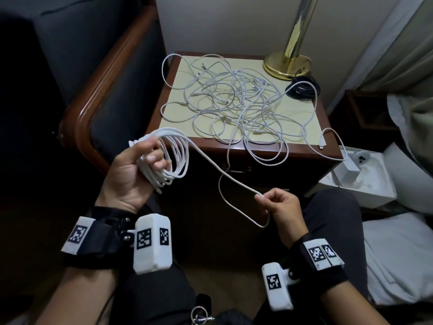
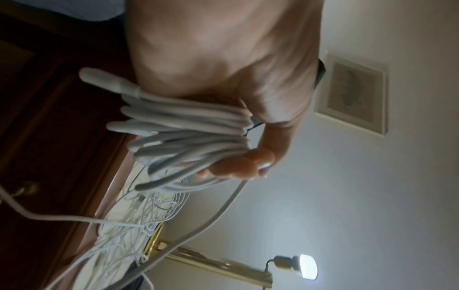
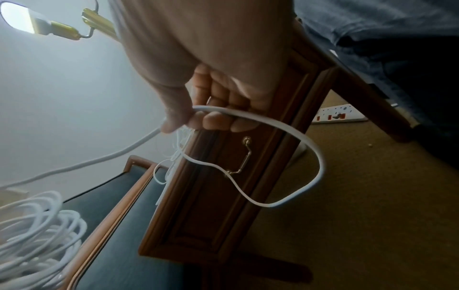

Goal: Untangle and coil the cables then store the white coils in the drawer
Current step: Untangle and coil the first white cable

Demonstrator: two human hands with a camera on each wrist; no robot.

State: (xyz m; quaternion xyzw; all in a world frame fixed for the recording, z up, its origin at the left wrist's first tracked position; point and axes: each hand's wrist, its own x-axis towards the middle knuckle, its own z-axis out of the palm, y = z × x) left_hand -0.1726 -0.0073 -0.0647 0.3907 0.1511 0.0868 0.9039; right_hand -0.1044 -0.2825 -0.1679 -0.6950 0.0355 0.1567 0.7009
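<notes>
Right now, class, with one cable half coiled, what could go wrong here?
1. The strand running from the coil in the left hand to the right hand leads back into the tangled white cables; pulling may tighten knots.
2. Loops hanging over the nightstand edge could drag the pile off.
3. The loose coil may slip open.

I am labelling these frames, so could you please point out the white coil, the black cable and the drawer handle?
white coil (image 1: pixel 178 158): head view, its outer loops.
black cable (image 1: pixel 302 90): head view, middle of bundle.
drawer handle (image 3: pixel 242 160): right wrist view, brass bail.
</notes>
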